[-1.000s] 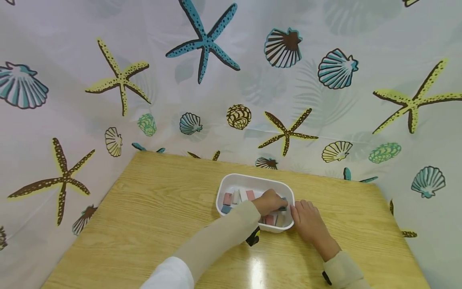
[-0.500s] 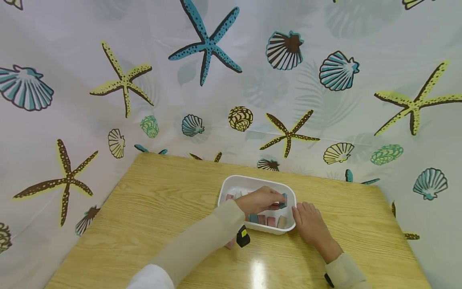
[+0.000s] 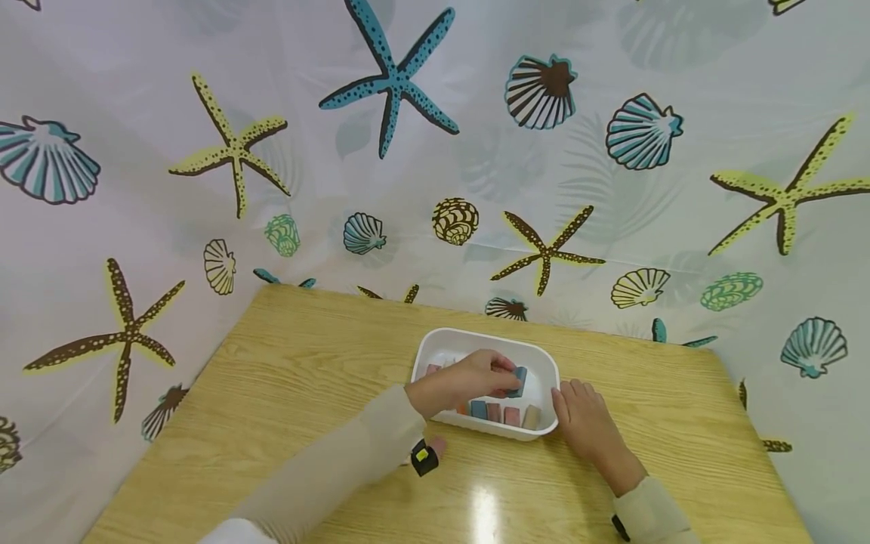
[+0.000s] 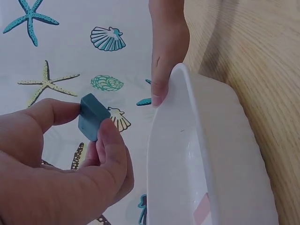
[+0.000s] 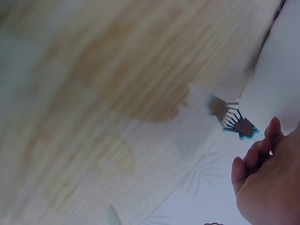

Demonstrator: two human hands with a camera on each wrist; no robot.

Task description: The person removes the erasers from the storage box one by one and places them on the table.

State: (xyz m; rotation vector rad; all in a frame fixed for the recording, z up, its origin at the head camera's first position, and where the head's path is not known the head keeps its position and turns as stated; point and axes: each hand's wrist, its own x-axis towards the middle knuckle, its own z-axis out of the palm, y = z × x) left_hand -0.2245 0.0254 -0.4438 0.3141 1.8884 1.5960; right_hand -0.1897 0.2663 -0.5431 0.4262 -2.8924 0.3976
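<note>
In the head view my left hand (image 3: 469, 378) is over a white plastic tub (image 3: 546, 378), pinching a small blue block (image 3: 519, 382) between thumb and fingertips. The left wrist view shows this block (image 4: 93, 117) up close: it has flat faces and a slanted end, like an eraser. My right hand (image 3: 587, 423) rests against the tub's right end, fingers extended and loosely bent, its thumb by the rim. Inside, along the near wall, sit another blue block (image 3: 479, 409), a pink block (image 3: 512, 416) and a tan block (image 3: 532, 418). My left hand and forearm hide the tub's left part.
A wooden table (image 3: 326, 355) carries the tub. Behind and at the sides hangs a white curtain (image 3: 408, 181) printed with starfish and shells. A pink object (image 3: 438, 446) lies on the table, partly hidden by the left wrist's black device (image 3: 424, 458).
My left hand has come up from the tub's right end and shifted left with the blue block, turning it into view. The right hand stays at the tub's end.
</note>
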